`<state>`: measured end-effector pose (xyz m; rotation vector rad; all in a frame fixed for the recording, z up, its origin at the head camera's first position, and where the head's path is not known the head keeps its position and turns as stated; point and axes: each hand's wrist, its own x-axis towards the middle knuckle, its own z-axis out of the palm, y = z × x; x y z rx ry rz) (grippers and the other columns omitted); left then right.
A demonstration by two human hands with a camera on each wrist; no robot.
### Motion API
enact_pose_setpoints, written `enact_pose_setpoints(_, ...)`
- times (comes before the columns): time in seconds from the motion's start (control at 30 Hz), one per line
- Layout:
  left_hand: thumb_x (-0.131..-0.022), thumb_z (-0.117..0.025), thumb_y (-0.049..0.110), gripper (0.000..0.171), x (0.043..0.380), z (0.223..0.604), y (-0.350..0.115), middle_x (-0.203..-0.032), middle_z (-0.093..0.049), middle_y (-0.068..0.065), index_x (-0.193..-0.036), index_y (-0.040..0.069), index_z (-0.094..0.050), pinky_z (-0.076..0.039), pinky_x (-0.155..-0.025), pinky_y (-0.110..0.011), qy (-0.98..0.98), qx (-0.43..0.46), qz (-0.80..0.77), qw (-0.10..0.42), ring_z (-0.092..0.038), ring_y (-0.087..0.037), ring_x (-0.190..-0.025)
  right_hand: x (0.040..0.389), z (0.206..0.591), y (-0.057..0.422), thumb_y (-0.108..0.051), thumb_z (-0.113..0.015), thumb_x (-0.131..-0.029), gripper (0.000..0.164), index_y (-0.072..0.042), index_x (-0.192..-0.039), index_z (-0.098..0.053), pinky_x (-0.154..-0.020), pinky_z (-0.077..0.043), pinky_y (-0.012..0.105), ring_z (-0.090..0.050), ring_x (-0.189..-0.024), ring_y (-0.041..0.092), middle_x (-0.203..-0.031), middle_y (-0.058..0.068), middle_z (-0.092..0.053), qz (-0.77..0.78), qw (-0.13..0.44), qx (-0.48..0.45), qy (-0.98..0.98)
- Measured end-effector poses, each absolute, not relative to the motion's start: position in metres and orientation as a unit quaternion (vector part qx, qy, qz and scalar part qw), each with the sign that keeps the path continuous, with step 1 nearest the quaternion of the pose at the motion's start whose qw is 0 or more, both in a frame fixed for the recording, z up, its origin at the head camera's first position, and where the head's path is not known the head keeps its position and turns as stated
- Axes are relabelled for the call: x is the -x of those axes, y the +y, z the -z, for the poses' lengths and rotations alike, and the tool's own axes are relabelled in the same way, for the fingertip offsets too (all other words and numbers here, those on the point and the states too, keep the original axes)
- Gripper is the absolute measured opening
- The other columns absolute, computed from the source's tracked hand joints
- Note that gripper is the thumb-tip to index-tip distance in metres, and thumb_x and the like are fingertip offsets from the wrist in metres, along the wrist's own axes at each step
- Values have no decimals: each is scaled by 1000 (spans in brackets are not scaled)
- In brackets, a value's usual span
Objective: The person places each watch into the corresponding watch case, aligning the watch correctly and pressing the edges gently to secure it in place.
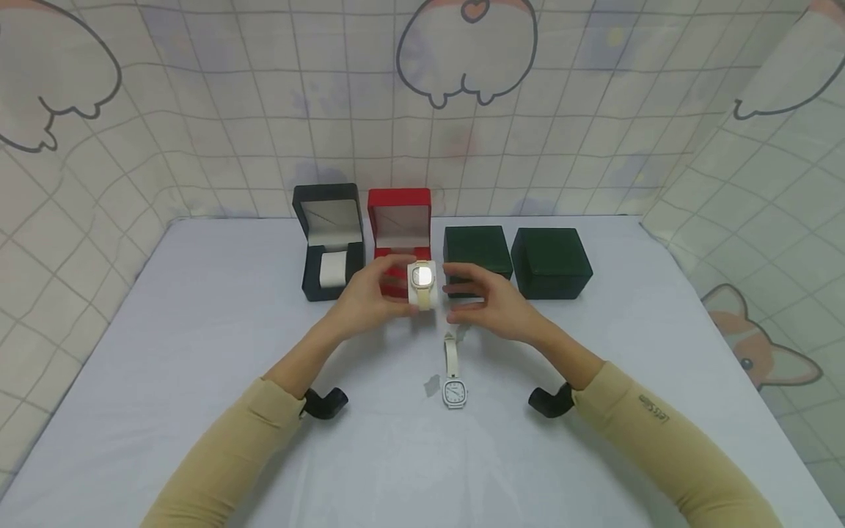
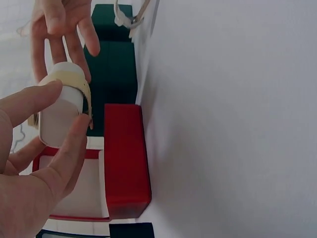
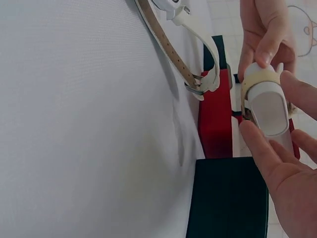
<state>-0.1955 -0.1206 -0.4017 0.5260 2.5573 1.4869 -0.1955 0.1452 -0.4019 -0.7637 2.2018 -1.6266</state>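
My left hand (image 1: 370, 297) grips a white cushion (image 2: 57, 123) by its ends, thumb at one side and fingers at the other. Around that cushion is wrapped a watch with a cream strap (image 1: 424, 298), its face glaring with reflected light. My right hand (image 1: 498, 304) hovers just to the right, fingers spread and slightly bent, apart from the cushion. Behind the left hand stands an open red box (image 1: 399, 196), its front partly hidden by that hand. A white watch (image 1: 454, 394) lies face up nearer me, strap stretched toward the back.
At the back left, an open black box (image 1: 315, 286) holds a white cushion (image 1: 333, 269). Two green boxes, one behind the right hand (image 1: 477, 246) and another green box (image 1: 553, 257) farther right, have their lids down. A patterned cloth (image 1: 370, 139) hangs behind the white-covered table (image 1: 198, 352).
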Motion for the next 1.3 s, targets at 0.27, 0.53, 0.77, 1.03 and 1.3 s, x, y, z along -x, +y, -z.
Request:
enact_pose_setpoints(0.27,-83,-87,14,73,210,403,-134,-137,-54,-4,-146,24,-52,-56,-92,-46,852,-149,-497,74,-53,-27,-121,195,394,146,2,-81,-87,71,-3,-149,-46,-96,-55,34,-59,-127,31,-150,13,-50,546,149,272,778)
enact_pose_setpoints(0.53,-85,-85,12,74,224,405,-144,-136,-54,-6,-149,24,-50,-58,-89,-42,854,-122,-497,92,-54,-28,-123,197,394,148,0,-81,-87,68,-3,-147,-48,-95,-55,34,-59,-125,36,-146,12,-52,539,151,282,779)
enact_pose_setpoints(0.77,-83,-86,6,77,235,405,-147,-131,-55,-11,-150,17,-50,-56,-96,-43,854,-128,-495,98,-58,-30,-120,196,393,148,-1,-81,-87,68,-3,-147,-49,-95,-55,35,-61,-123,32,-142,13,-56,529,155,289,782)
enact_pose_setpoints(1.03,-84,-85,7,78,246,404,-146,-136,-54,-13,-152,12,-47,-52,-101,-43,867,-140,-468,101,-55,-32,-126,199,391,146,0,-81,-87,68,-4,-147,-49,-93,-56,35,-63,-121,28,-142,21,-55,520,158,288,789)
enact_pose_setpoints(1.3,-83,-85,8,75,253,404,-145,-133,-59,-14,-149,7,-49,-49,-104,-44,877,-157,-442,99,-55,-30,-124,199,388,144,0,-80,-88,68,-4,-147,-49,-94,-56,34,-63,-120,28,-141,22,-54,519,159,295,786)
